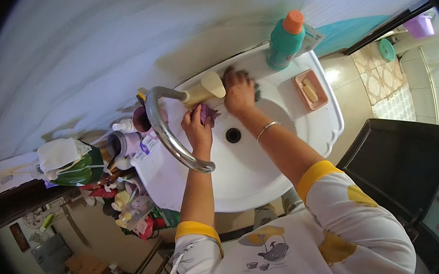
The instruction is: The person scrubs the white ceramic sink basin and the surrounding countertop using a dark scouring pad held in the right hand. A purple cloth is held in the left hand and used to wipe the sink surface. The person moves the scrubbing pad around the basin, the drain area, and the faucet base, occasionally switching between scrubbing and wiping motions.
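Scrubbing or wiping looks to be the step in hand: a dark, blurred thing [231, 73], perhaps a scrubber, lies under your right hand [238, 93] at the back of the white sink [220, 197]. Motion blur hides whether those fingers grip it. Your left hand [196, 128], just right of the curved chrome tap [160, 126], curls its fingers around a crumpled purple cloth [208, 114]. Continuing probably calls for steady pressure, clear of the teal bottle [284, 45]. Right of the bowl sits a pink soap dish [319, 106].
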Demonstrator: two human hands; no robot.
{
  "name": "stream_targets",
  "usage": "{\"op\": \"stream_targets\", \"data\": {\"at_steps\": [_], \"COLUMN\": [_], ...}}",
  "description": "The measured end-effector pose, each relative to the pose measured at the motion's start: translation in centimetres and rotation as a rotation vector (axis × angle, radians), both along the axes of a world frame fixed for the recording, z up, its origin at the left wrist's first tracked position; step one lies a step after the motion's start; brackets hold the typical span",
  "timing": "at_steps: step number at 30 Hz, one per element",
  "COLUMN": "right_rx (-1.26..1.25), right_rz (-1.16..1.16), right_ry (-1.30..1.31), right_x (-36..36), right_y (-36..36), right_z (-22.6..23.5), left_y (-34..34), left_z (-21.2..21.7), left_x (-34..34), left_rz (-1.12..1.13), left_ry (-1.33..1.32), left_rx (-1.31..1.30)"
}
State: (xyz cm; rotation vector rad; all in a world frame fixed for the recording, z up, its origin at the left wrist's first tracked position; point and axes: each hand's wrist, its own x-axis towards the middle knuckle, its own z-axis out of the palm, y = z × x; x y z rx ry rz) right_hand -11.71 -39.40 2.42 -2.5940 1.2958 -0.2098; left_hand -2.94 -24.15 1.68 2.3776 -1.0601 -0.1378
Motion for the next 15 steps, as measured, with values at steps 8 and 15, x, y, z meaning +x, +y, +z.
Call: {"op": "stream_targets", "data": {"at_steps": [8,15], "right_rx": [0.040,0.164], "right_rz": [-0.163,0.148], "right_ry": [-0.040,-0.035], "right_x": [-3.4,-4.9], "right_y": [-4.1,-0.5], "right_z": [0.1,0.6], "left_y": [0.3,-0.1], "left_z": [0.2,-0.5], "left_x": [0.3,0.6], "left_rz": [-0.004,-0.023], "left_ry": [0.027,-0.016], "left_rx": [0.016,-0.009]}}
